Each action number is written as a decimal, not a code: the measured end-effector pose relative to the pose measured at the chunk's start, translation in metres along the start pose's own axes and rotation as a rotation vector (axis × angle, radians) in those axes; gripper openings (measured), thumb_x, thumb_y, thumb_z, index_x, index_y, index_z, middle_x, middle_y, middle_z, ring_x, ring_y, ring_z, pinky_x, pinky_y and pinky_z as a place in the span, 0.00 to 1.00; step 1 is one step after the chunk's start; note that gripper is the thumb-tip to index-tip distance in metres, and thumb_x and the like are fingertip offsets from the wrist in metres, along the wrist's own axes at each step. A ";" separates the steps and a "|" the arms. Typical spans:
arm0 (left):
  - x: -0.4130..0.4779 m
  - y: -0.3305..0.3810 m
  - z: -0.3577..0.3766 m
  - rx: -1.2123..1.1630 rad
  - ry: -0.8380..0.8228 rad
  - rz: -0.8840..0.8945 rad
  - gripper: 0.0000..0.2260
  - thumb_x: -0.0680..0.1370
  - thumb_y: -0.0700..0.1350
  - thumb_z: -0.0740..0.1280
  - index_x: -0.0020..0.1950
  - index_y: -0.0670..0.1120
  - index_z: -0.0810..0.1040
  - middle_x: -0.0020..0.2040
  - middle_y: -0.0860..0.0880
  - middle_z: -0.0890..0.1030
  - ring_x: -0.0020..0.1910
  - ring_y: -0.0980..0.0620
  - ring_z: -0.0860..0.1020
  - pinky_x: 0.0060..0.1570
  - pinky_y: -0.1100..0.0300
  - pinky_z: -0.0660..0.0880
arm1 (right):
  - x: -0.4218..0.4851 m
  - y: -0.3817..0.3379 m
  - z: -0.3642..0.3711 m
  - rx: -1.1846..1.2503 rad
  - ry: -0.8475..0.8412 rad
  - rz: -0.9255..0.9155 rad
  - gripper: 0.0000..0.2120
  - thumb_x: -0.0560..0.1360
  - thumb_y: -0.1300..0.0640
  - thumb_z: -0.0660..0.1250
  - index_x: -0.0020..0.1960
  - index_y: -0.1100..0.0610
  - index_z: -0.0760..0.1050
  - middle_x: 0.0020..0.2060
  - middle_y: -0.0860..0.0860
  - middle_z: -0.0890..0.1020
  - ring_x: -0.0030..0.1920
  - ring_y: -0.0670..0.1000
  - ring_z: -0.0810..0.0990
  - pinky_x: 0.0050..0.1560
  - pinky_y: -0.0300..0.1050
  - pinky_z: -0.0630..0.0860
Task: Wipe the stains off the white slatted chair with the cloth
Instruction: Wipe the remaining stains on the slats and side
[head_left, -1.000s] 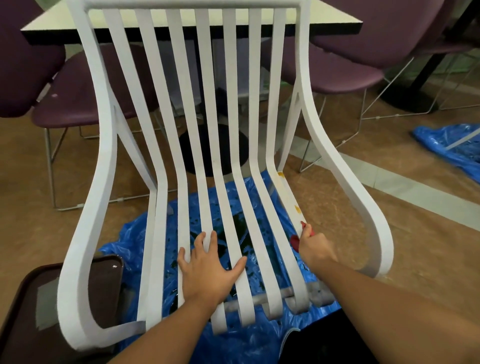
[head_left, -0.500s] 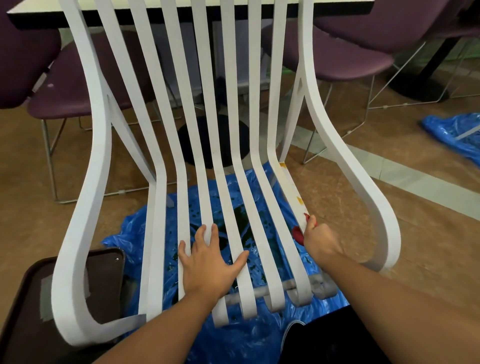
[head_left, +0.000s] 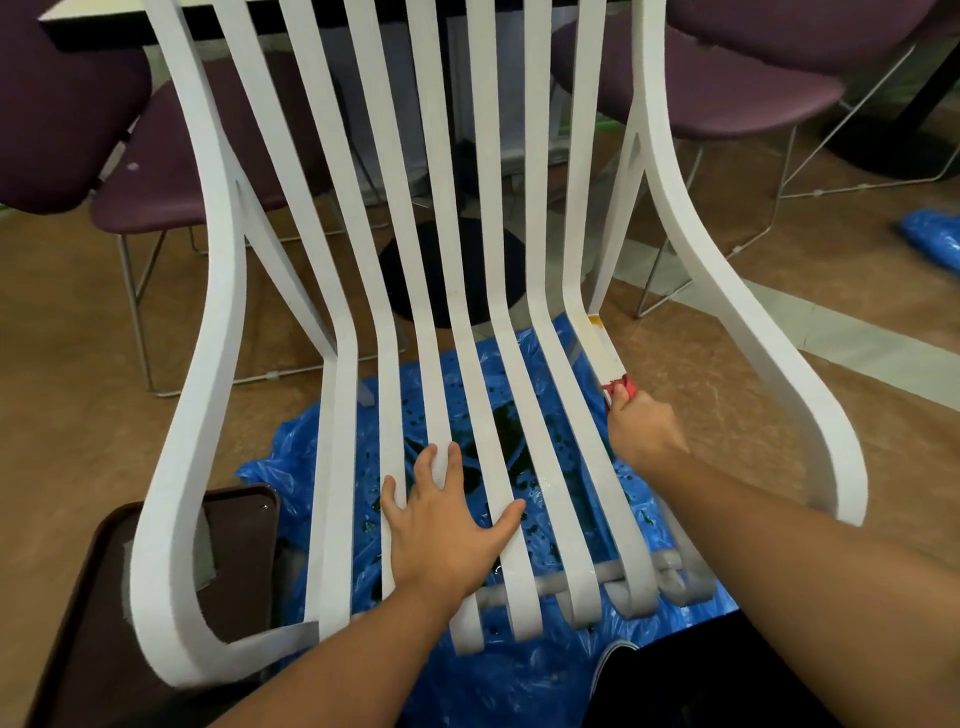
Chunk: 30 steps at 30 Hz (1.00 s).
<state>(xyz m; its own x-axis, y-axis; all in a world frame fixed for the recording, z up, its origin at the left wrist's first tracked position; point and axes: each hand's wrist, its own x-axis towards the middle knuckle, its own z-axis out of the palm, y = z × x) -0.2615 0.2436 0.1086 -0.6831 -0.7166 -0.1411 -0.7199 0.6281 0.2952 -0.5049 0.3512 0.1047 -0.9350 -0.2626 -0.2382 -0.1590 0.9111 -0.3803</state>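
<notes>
Across the middle of my view, entry one: a white slatted chair (head_left: 226, 260) of curved bands, seat toward me, backrest rising past the top edge. Entry two, left hand (head_left: 447, 530): laid flat on the middle seat slats, fingers spread, thumb out to the right, pinching nothing. Entry three, right hand (head_left: 644, 431): fingers curled round a small red cloth (head_left: 621, 387), of which I see only a crumpled tip beyond the knuckles; that tip touches the rightmost seat slat. Entry four, yellow-orange stain (head_left: 595, 325): on the same slat, higher up near the bend into the backrest, above the cloth. Beneath the chair I log a crinkled blue plastic sheet (head_left: 291, 467), wet, with a dark puddle (head_left: 511, 431) showing between the slats. At lower left, a dark brown tray (head_left: 104, 597), partly behind the chair's left frame. Behind, purple padded chairs on wire legs (head_left: 727, 88), and a black round table base (head_left: 457, 270) seen through the backrest. At the far right edge, a second blue plastic heap (head_left: 930, 234) lies on the brown floor (head_left: 779, 374).
</notes>
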 end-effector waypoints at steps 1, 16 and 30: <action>0.000 -0.001 0.000 -0.003 -0.001 -0.001 0.46 0.71 0.81 0.48 0.82 0.56 0.50 0.82 0.50 0.50 0.78 0.52 0.60 0.78 0.40 0.41 | 0.009 -0.005 0.002 -0.036 -0.005 -0.026 0.26 0.85 0.44 0.46 0.55 0.62 0.76 0.47 0.63 0.81 0.47 0.63 0.80 0.47 0.51 0.75; 0.000 0.000 -0.002 -0.013 0.010 -0.005 0.46 0.70 0.81 0.48 0.82 0.57 0.50 0.82 0.51 0.51 0.78 0.53 0.60 0.78 0.41 0.41 | 0.036 -0.022 -0.004 -0.011 -0.122 -0.009 0.20 0.86 0.48 0.47 0.68 0.55 0.71 0.47 0.56 0.78 0.41 0.54 0.77 0.39 0.46 0.74; -0.004 0.001 -0.008 -0.021 -0.007 -0.008 0.47 0.70 0.81 0.48 0.82 0.56 0.51 0.81 0.51 0.53 0.80 0.52 0.56 0.78 0.41 0.42 | -0.010 0.017 -0.016 -0.282 -0.320 -0.117 0.18 0.85 0.58 0.52 0.74 0.58 0.64 0.62 0.61 0.76 0.58 0.59 0.77 0.51 0.50 0.73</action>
<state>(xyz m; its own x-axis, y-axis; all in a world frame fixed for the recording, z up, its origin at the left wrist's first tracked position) -0.2583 0.2448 0.1171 -0.6778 -0.7198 -0.1500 -0.7230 0.6155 0.3137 -0.5035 0.3740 0.1151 -0.7674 -0.4139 -0.4898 -0.3798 0.9088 -0.1728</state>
